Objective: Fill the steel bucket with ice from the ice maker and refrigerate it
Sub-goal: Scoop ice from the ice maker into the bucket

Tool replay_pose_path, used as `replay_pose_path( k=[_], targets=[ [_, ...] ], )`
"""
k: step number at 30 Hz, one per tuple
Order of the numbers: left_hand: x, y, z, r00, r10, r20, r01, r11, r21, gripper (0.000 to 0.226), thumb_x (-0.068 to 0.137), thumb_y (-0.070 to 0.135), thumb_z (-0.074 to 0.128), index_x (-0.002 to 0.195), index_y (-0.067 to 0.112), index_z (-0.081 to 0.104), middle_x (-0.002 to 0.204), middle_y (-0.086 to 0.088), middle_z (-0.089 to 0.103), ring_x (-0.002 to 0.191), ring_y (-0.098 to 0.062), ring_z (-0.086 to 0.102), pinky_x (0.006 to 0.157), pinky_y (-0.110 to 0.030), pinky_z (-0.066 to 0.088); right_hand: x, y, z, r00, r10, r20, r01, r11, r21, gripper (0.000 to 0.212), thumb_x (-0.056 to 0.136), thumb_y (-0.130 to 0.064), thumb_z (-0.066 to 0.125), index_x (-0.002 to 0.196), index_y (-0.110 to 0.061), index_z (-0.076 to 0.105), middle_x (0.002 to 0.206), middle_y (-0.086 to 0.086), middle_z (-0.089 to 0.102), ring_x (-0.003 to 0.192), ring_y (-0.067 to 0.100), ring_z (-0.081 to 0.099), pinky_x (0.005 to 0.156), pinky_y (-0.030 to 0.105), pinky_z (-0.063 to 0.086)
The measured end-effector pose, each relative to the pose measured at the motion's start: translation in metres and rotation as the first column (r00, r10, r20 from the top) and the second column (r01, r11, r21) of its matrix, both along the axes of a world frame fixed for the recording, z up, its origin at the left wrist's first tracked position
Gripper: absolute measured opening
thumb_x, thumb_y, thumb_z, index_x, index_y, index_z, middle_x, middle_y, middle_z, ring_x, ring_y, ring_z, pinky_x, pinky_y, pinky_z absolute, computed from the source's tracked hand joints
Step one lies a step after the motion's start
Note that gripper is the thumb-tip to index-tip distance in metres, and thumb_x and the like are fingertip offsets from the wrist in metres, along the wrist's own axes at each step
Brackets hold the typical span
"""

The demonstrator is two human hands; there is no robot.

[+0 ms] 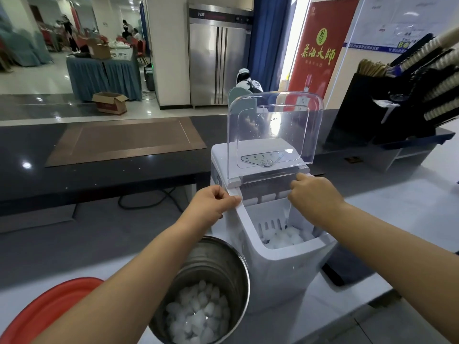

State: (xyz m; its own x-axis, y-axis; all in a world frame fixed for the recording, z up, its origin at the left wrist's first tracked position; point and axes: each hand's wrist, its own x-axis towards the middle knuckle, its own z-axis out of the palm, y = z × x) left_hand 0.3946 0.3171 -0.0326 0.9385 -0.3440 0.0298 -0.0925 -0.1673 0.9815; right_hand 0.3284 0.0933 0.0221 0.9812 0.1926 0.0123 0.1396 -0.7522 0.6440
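Head view, the only one: both hands are up at the ice maker [280, 249], which stands on the pale desk [397, 202] with its clear lid [275, 130] raised upright above and beyond the hands. The left hand [211, 207] has its fingers curled shut in a pinch on the white rim at the machine's left edge; the right hand [314, 194] is closed too, knuckles up, fingers hooked over the far right edge of the ice basket [285, 227], though whether it grips the basket or the machine's rim I cannot tell. Below and between the hands, the basket holds a modest heap of ice [285, 238], so the machine is not emptied. The steel bucket [211, 291] sits on the desk below the left forearm, touching or just beside the machine's left wall; ice covers its bottom [196, 316], but most of the steel wall shows bare above it. A red basin [47, 311] lies left of the bucket, under the left arm. A steel refrigerator [218, 63] stands well beyond the hands, doors shut. Judgement: filling is under way, perhaps a third done; the rest of the ice, then carrying the bucket to cold storage, is not yet done.
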Motion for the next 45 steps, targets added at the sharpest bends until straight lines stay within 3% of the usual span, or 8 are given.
replay_pose_path(
  k=[9,14,17,22,28,39,45],
  targets=[
    [0.002,0.000,-0.004,1.000,-0.008,0.011,0.009,1.000,-0.018,0.030,0.080,0.028,0.072,0.064,0.019,0.049,0.063,0.002,0.056,0.059,-0.008,0.051,0.056,-0.020,0.048,0.006,-0.013,0.004,0.988,-0.153,-0.026,0.154,0.985,0.070,0.025,0.085,-0.004,0.055,0.098,-0.021,0.069,0.103,-0.003,0.062,0.097,0.019,0.056,0.060,0.029,0.039],
    [0.002,0.000,-0.004,1.000,-0.017,0.010,0.017,1.000,-0.013,0.029,0.080,0.028,0.072,0.067,0.018,0.049,0.064,0.002,0.056,0.058,-0.008,0.051,0.057,-0.021,0.047,-0.003,-0.010,0.006,0.996,-0.073,0.051,0.072,0.997,0.027,0.026,0.085,-0.003,0.055,0.099,-0.021,0.068,0.102,-0.006,0.060,0.101,0.016,0.051,0.056,0.024,0.033],
    [0.002,-0.001,-0.003,1.000,-0.023,0.009,0.023,1.000,-0.012,0.028,0.081,0.028,0.071,0.066,0.018,0.050,0.063,0.003,0.058,0.058,-0.006,0.052,0.057,-0.021,0.047,-0.005,-0.005,0.003,0.999,-0.049,0.021,0.049,0.999,0.004,0.026,0.086,-0.003,0.056,0.102,-0.019,0.068,0.102,-0.003,0.060,0.098,0.018,0.051,0.059,0.025,0.033],
    [0.002,0.000,-0.003,0.999,-0.033,-0.015,0.033,0.999,-0.016,0.027,0.080,0.028,0.072,0.066,0.018,0.051,0.062,0.006,0.061,0.058,-0.006,0.055,0.058,-0.023,0.047,0.001,-0.004,-0.002,0.985,-0.172,-0.025,0.173,0.982,0.069,0.025,0.086,-0.005,0.060,0.103,-0.021,0.069,0.104,-0.002,0.063,0.099,0.020,0.058,0.061,0.027,0.040],
    [0.003,0.000,-0.004,0.999,-0.033,-0.032,0.032,0.999,-0.030,0.028,0.079,0.030,0.072,0.063,0.020,0.052,0.057,0.010,0.062,0.055,-0.003,0.055,0.057,-0.023,0.047,0.008,-0.010,-0.004,0.958,-0.277,-0.070,0.286,0.939,0.192,0.023,0.086,-0.006,0.050,0.090,-0.020,0.068,0.095,0.001,0.066,0.082,0.025,0.058,0.061,0.027,0.040],
    [0.003,0.000,-0.005,0.999,-0.032,-0.040,0.031,0.999,-0.036,0.029,0.080,0.029,0.072,0.062,0.020,0.051,0.055,0.011,0.061,0.051,0.001,0.055,0.057,-0.023,0.046,0.008,0.006,-0.003,0.927,-0.364,-0.090,0.374,0.914,0.159,0.027,0.086,0.002,0.050,0.106,-0.013,0.061,0.108,0.003,0.064,0.098,0.026,0.063,0.064,0.029,0.041],
    [0.003,0.000,-0.004,0.998,-0.044,-0.051,0.042,0.998,-0.045,0.029,0.080,0.027,0.072,0.063,0.019,0.051,0.056,0.010,0.063,0.052,0.001,0.056,0.057,-0.023,0.047,0.006,-0.006,0.004,0.913,-0.378,-0.150,0.406,0.868,0.284,0.025,0.085,-0.002,0.048,0.096,-0.013,0.068,0.083,0.004,0.053,0.074,0.027,0.051,0.060,0.026,0.040]
  ],
)
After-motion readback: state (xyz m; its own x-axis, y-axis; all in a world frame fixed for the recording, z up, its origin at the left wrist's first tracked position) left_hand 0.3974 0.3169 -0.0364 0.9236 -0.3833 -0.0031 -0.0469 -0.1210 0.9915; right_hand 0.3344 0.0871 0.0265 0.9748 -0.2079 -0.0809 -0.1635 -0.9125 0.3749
